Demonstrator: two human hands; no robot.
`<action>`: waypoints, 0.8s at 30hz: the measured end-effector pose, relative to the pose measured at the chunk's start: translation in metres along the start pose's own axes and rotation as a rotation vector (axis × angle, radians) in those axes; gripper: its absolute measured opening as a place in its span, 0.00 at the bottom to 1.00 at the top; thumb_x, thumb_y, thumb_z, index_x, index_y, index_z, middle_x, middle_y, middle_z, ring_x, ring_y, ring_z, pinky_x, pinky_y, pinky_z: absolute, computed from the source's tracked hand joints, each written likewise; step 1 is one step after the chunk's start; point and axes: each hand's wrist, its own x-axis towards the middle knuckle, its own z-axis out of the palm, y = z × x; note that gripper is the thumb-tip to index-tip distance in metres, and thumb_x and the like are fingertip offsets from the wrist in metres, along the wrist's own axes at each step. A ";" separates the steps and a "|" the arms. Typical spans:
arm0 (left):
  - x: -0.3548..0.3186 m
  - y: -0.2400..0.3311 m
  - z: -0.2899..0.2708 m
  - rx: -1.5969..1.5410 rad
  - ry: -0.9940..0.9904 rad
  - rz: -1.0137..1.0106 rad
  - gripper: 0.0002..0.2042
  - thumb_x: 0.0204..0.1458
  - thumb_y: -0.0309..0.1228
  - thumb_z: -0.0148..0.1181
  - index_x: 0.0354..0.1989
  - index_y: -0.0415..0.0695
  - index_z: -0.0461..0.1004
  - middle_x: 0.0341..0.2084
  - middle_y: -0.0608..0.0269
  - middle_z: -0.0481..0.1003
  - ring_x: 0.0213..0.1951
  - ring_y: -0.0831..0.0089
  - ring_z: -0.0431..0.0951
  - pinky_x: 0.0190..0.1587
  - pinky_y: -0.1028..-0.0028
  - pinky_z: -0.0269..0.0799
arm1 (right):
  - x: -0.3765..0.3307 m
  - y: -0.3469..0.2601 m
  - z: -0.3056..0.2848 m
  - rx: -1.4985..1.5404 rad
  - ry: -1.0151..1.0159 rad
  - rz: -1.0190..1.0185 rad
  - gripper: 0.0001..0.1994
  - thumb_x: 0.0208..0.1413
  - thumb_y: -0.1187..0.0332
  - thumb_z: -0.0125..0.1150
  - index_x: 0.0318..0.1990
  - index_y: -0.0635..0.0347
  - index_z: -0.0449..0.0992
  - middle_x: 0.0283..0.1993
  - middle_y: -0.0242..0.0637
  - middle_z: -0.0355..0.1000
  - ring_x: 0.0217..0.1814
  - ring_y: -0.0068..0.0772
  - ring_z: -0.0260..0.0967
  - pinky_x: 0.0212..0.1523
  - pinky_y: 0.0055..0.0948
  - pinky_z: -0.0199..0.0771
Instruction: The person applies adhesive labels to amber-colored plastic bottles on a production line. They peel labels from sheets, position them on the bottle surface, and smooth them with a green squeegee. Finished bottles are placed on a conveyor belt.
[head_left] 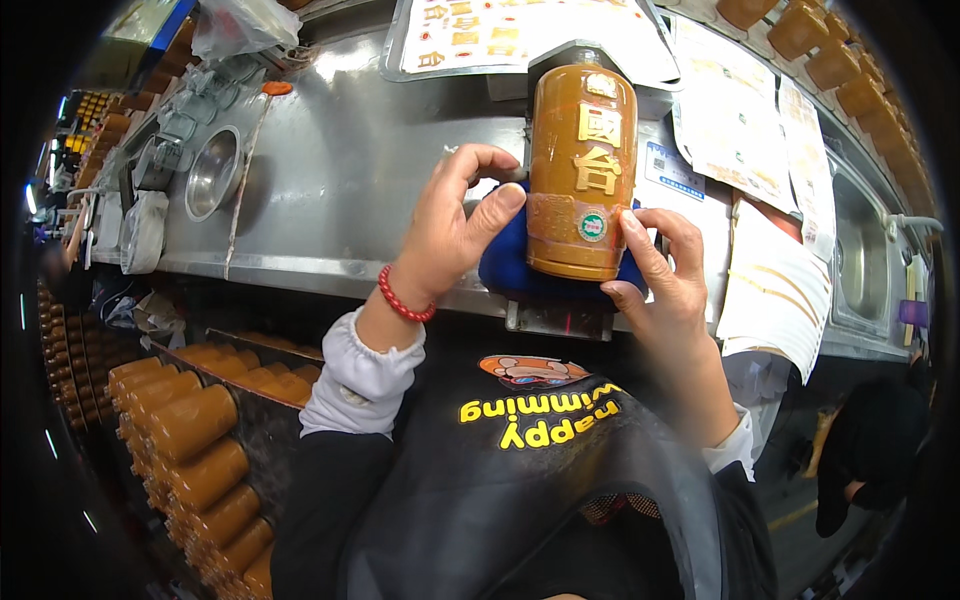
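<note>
A glossy brown bottle (580, 160) with raised gold characters lies on a blue cloth pad (505, 250) at the counter's front edge, its base toward me. Near that base it carries a clear band with a small round green sticker (592, 225). To the left of the bottle is my left hand (465, 205), open, index finger and thumb apart, with its index fingertip close to the bottle's side. My right hand (670, 265) has its index fingertip against the bottle's lower right side; the thumb is spread below, near the base. Nothing shows gripped in either hand.
A tray of gold and red stickers (520, 35) sits beyond the bottle. White sheets (735, 120) lie to the right, before a sink (860, 250). A metal bowl (215, 172) stands on the left of the steel counter (340, 190). Stacked brown bottles (190, 420) fill the lower left.
</note>
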 end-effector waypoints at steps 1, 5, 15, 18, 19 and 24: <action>-0.004 0.005 0.001 0.079 -0.028 -0.030 0.29 0.58 0.52 0.62 0.55 0.39 0.69 0.51 0.51 0.73 0.54 0.59 0.72 0.59 0.63 0.66 | 0.000 0.000 0.000 -0.008 0.002 -0.001 0.34 0.44 0.67 0.75 0.63 0.59 0.73 0.57 0.46 0.68 0.60 0.48 0.66 0.58 0.43 0.70; -0.012 -0.003 0.025 0.044 -0.015 0.044 0.41 0.54 0.56 0.65 0.64 0.35 0.60 0.57 0.45 0.66 0.61 0.53 0.66 0.66 0.59 0.58 | -0.001 -0.001 0.001 -0.014 0.009 0.006 0.35 0.42 0.69 0.75 0.63 0.58 0.74 0.57 0.45 0.68 0.60 0.48 0.66 0.57 0.43 0.70; -0.028 -0.015 0.018 0.438 -0.068 0.286 0.55 0.44 0.63 0.68 0.72 0.36 0.50 0.67 0.43 0.60 0.66 0.45 0.60 0.72 0.44 0.39 | -0.005 0.000 0.007 0.002 0.060 0.003 0.37 0.40 0.72 0.76 0.64 0.55 0.72 0.57 0.46 0.67 0.59 0.51 0.65 0.58 0.45 0.68; -0.028 -0.006 0.014 0.676 0.069 0.419 0.52 0.42 0.59 0.70 0.71 0.39 0.56 0.65 0.50 0.64 0.66 0.48 0.61 0.72 0.43 0.40 | -0.007 0.000 0.007 -0.048 0.071 -0.024 0.37 0.39 0.75 0.75 0.63 0.53 0.74 0.58 0.47 0.67 0.59 0.51 0.65 0.58 0.45 0.68; -0.030 -0.001 0.014 0.720 0.134 0.503 0.45 0.41 0.55 0.72 0.68 0.48 0.65 0.62 0.57 0.69 0.65 0.52 0.63 0.72 0.44 0.41 | -0.008 0.001 0.007 -0.050 0.065 -0.029 0.36 0.38 0.76 0.74 0.62 0.53 0.74 0.58 0.46 0.67 0.59 0.51 0.65 0.58 0.46 0.68; -0.041 0.013 0.041 0.838 0.235 0.668 0.25 0.50 0.39 0.69 0.60 0.61 0.77 0.56 0.72 0.74 0.64 0.61 0.64 0.72 0.51 0.45 | -0.012 0.000 0.009 -0.051 0.035 -0.001 0.33 0.39 0.79 0.71 0.60 0.51 0.78 0.58 0.46 0.67 0.59 0.51 0.65 0.59 0.46 0.67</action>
